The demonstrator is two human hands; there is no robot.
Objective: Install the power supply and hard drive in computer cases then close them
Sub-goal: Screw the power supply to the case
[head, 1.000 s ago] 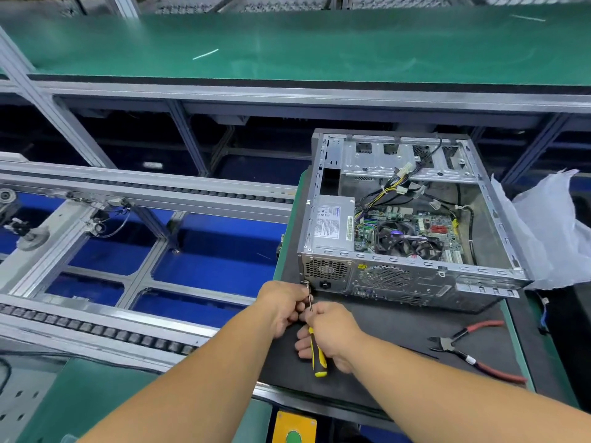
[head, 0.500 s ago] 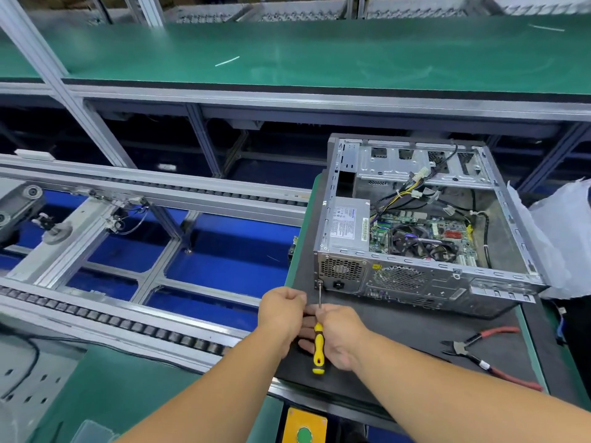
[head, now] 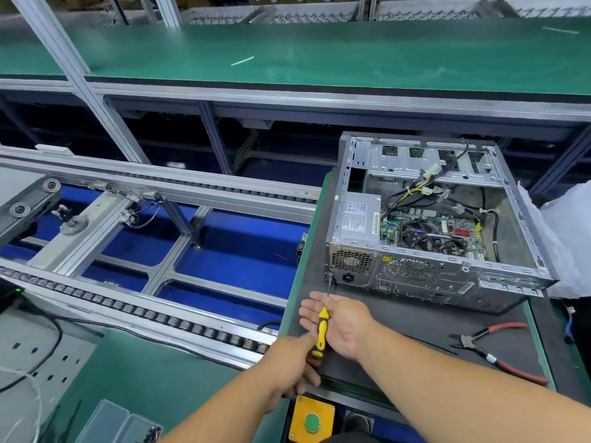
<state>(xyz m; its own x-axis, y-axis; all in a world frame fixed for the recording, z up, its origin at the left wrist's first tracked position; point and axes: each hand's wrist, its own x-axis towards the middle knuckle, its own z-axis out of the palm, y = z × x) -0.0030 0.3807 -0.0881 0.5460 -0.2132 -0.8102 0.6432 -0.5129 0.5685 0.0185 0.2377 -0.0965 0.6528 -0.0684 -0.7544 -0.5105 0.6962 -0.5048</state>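
An open computer case (head: pixel 447 282) lies on its side on a black mat (head: pixel 412 330). The grey power supply (head: pixel 356 219) sits inside its near-left corner. A yellow-and-black screwdriver (head: pixel 323 326) points up at a screw on the case's rear lower-left corner. My right hand (head: pixel 350 329) is spread flat, and the screwdriver handle lies across its fingers. My left hand (head: pixel 287 367) is lower, its fingers closed around the butt of the handle. No hard drive is visible.
Red-handled pliers (head: pixel 499 356) lie on the mat to the right. A white plastic bag (head: pixel 569 238) touches the case's right side. A roller conveyor (head: pixel 160 314) runs on the left. A yellow box with a green button (head: pixel 311 422) sits below the mat's edge.
My left hand slid from the screwdriver shaft down to the end of the handle. My right hand opened from a grip to flat fingers. The view moved back and left.
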